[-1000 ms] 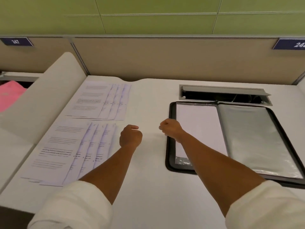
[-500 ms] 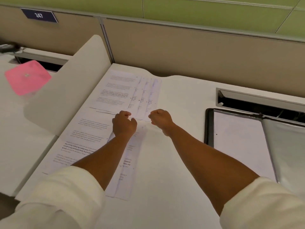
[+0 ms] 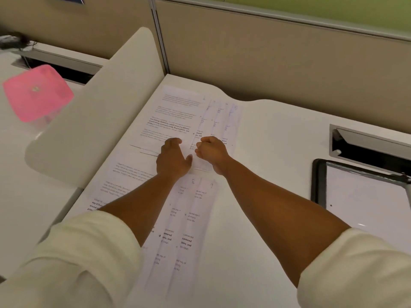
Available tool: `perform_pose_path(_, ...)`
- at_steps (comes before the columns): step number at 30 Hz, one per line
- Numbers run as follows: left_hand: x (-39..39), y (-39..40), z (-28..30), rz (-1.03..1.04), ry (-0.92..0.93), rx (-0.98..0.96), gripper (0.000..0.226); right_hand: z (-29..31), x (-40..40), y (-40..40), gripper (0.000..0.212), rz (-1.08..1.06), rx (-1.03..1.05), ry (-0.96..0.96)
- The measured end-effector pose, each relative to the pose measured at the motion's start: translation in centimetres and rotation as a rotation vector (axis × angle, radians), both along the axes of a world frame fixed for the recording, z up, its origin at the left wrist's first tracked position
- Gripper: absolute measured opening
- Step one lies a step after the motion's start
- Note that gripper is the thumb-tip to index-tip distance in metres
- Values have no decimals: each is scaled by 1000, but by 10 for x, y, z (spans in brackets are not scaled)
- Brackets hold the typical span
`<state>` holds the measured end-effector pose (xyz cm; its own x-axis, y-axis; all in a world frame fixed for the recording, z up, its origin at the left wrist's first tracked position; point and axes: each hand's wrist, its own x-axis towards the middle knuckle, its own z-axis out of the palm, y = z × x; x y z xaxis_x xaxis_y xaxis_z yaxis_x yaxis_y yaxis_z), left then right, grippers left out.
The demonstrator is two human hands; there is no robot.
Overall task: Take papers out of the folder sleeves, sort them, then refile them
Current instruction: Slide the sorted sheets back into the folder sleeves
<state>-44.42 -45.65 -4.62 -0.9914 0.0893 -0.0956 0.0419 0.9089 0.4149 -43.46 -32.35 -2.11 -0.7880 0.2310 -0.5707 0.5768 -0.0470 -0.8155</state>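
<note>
Two fanned stacks of printed papers lie on the left part of the white table (image 3: 278, 134). The far stack (image 3: 178, 112) sits near the partition, sheets staggered to the right so only strips of the lower ones show. The near stack (image 3: 178, 230) is fanned the same way and runs toward the near edge, partly under the left forearm.

Left hand (image 3: 172, 158) rests on the near edge of the far stack, fingers bent down onto the top sheet, thumb out to the right; grip narrow, and I cannot tell whether it pinches a sheet or just presses. Right hand (image 3: 211, 150) is just beside it on the staggered strips of the same stack, fingers curled under; cannot tell if paper is caught in that grip. The hands are close but apart. Both cream sleeves are rolled above the forearms.

The black folder (image 3: 317, 185) lies open on the right of the table, well apart from the stacks, a white sheet showing in its left sleeve, cut off by the frame. A cable slot (image 3: 367, 145) sits just beyond it. A white divider (image 3: 100, 107) rises left of the papers; a blurred pink object (image 3: 35, 94) lies beyond it on the neighbouring desk.
</note>
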Motion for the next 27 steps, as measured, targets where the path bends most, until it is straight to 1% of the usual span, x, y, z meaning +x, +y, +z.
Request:
perform_pose_path(2,-6,2,-6,-20,-7,-22,64,-2,-6,-3,43,-17,-23,-2)
perform_pose_path(4,-10,2,-12,-30,13,-61,62,-4,-12,-5,45,-18,-43,-11)
perform_pose_path(9,-12,4,-18,-27,114,-109,40,-11,-19,-9,56,4,-57,-48)
perform_pose_path(13,-11,3,-21,-26,163,-100,27,-12,-17,-9,56,-17,-121,-43)
perform_pose_path(15,-9,3,-22,-13,224,-18,21,-10,-16,-10,55,-39,-160,-26)
perform_pose_path(16,-8,3,-21,-8,272,20,20,-7,-15,-10,49,-51,-172,-20)
perform_pose_path(19,-4,9,-14,-44,400,97,26,5,-14,-10,9,-87,-168,-8)
perform_pose_path(21,-1,16,-6,-109,416,220,30,14,-12,-7,14,-130,-198,-11)
perform_pose_path(24,11,29,7,-218,367,428,44,24,-6,7,12,-185,-336,6)
perform_pose_path(26,25,38,16,-299,332,509,41,33,4,21,21,-213,-386,27)
perform_pose_path(27,30,42,18,-338,323,531,36,34,8,28,19,-233,-372,35)
